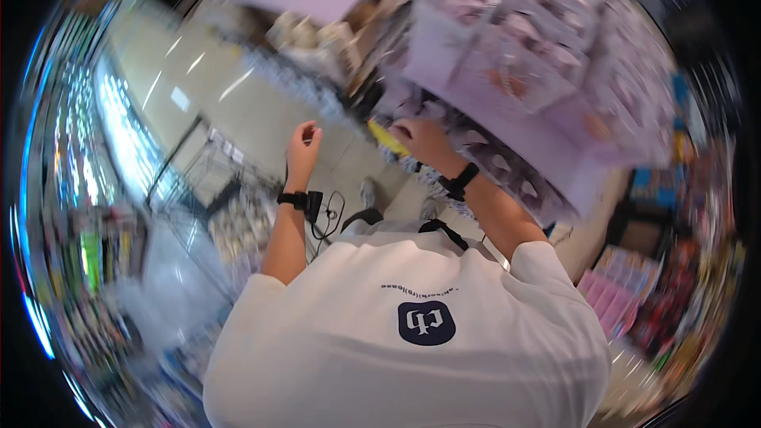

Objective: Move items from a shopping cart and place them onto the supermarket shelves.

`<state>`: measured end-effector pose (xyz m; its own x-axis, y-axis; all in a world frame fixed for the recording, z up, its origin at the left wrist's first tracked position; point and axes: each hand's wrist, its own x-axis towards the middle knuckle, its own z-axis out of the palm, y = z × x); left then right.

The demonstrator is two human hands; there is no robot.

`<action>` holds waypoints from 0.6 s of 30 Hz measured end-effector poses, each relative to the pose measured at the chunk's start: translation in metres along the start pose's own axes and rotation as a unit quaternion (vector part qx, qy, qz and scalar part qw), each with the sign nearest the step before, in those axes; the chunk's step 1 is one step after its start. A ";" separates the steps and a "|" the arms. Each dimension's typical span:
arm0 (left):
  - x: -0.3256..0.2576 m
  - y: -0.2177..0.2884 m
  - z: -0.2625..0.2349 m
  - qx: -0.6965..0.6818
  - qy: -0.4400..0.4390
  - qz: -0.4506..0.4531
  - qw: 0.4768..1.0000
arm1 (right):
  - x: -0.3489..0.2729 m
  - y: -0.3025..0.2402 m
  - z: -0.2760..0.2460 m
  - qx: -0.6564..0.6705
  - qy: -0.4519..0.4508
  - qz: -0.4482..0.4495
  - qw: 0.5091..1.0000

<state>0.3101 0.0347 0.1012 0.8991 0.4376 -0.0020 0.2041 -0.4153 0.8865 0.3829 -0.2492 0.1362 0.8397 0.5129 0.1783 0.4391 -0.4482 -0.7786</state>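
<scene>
Shirt (333,341) white, short-sleeved, bearing a dark rounded-square emblem (426,323) with pale lettering; left wristband (292,200) black, black box (314,206) and looped cable (342,208) beside it; right wristband (460,181) black; shoes (369,192) greyish

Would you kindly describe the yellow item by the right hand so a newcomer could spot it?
Start at the large lilac display, upper right, then move to the right hand at its left side. The yellow item is the narrow, slanting strip just left of that hand; its bright yellow sets it apart from the lilac and grey around it.
</scene>
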 end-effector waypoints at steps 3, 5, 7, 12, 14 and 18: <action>-0.075 -0.065 -0.037 0.060 0.068 -0.070 0.993 | -0.009 0.010 0.036 0.008 -0.101 -0.035 0.994; -0.149 -0.113 -0.063 0.086 0.112 -0.117 0.983 | -0.016 0.002 0.060 0.062 -0.179 -0.023 0.982; -0.216 -0.100 -0.074 0.156 0.124 -0.227 0.953 | -0.028 0.001 0.085 0.060 -0.247 -0.028 0.967; -0.407 -0.154 -0.104 0.232 0.168 -0.358 0.889 | -0.063 -0.006 0.136 0.053 -0.417 -0.074 0.904; -0.461 -0.167 -0.112 0.226 0.131 -0.413 0.873 | -0.076 -0.003 0.152 0.044 -0.454 -0.093 0.885; -0.542 -0.197 -0.127 0.332 0.043 -0.386 0.860 | -0.106 -0.017 0.181 -0.041 -0.507 -0.102 0.855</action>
<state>-0.2662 -0.0197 -0.0137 0.3705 0.8323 -0.4123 0.9287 -0.3261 0.1763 0.2290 -0.1637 0.0214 0.0517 0.9389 -0.3403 0.5991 -0.3018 -0.7416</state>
